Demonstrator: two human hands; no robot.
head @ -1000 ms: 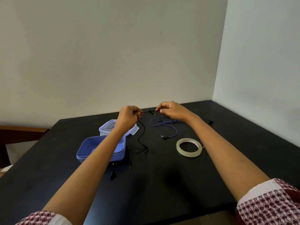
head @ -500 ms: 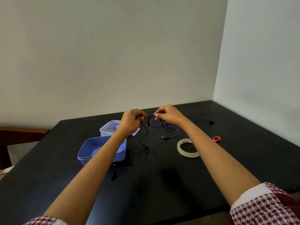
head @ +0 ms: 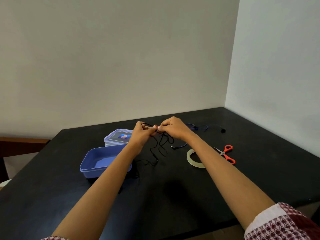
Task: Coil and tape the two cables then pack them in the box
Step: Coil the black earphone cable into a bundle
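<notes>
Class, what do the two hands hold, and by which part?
The left hand and right hand pinch the black cable at its raised upper loops.

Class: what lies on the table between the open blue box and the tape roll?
In the head view, loose strands of the black cable trail there, between the blue box and the tape roll.

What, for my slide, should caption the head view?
Left hand and right hand pinch the black cable above the table, beside the open blue box.
</notes>
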